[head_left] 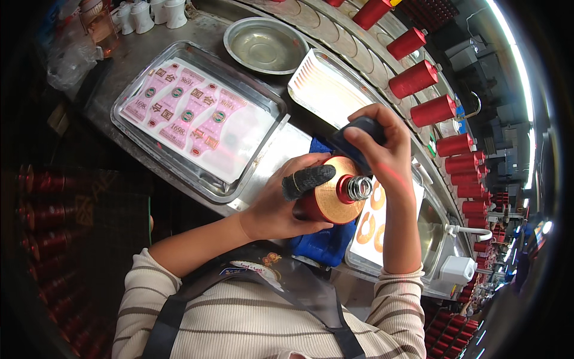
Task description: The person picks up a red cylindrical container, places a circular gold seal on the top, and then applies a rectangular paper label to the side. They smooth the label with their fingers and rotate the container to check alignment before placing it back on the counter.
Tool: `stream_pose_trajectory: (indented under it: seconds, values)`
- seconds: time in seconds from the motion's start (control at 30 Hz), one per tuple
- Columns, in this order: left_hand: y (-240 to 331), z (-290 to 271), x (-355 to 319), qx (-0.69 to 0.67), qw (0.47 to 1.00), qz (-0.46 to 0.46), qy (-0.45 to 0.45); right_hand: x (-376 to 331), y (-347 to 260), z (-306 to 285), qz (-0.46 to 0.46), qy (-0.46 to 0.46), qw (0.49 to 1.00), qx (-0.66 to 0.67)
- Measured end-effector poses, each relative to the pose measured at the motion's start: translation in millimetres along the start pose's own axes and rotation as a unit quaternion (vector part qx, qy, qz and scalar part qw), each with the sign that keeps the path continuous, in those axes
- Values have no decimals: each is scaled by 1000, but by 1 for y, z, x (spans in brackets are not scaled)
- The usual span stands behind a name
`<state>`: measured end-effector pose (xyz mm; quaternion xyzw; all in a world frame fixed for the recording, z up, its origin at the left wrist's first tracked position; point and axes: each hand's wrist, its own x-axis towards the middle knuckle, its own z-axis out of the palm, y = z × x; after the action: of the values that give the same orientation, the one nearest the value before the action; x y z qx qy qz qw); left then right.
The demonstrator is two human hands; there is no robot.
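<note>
My left hand (272,200) is wrapped round a red glass bottle (303,207), which lies tilted with its open, clear threaded neck toward the right. A gold ring-shaped label (332,192) covers the bottle's shoulder. On that hand a black finger cover (308,182) presses against the gold label. Just above the bottle, my right hand (390,140) grips a dark, smooth block (363,133) whose kind I cannot make out. A blue stand or cloth (326,245) lies beneath the bottle, partly hidden by it.
At left a metal tray (173,166) holds pink label sheets. A metal basin (266,45) and a tray of white strips (326,84) stand behind. White paper with gold rings (366,236) lies at right. Red bottles (414,79) line the conveyor beyond, near a white jug (457,269).
</note>
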<state>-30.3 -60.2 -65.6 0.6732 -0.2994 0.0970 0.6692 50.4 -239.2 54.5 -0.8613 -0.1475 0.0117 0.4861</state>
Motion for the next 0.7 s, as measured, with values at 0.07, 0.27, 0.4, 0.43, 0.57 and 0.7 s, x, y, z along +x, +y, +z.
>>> stream_pose_trajectory:
  seconds: [0.07,0.27,0.4,0.43,0.57,0.7]
  values:
    - [1,3,-1,-14,1000,4,11,2,14,-3,0,9,1000,-21]
    - [2,0,-7,111,991,70,0,-5,-13,-18,-60,-88,993,46]
    - [6,6,-9,24,999,-16,14,22,-10,-22,-22,-128,990,52]
    - [7,6,-8,-2,999,-32,22,18,-17,-22,-23,-171,979,113]
    - [11,3,-9,83,996,17,38,31,-14,-10,-59,-147,987,-21]
    - [19,4,-7,96,994,37,44,-4,-7,-29,-59,-100,988,99]
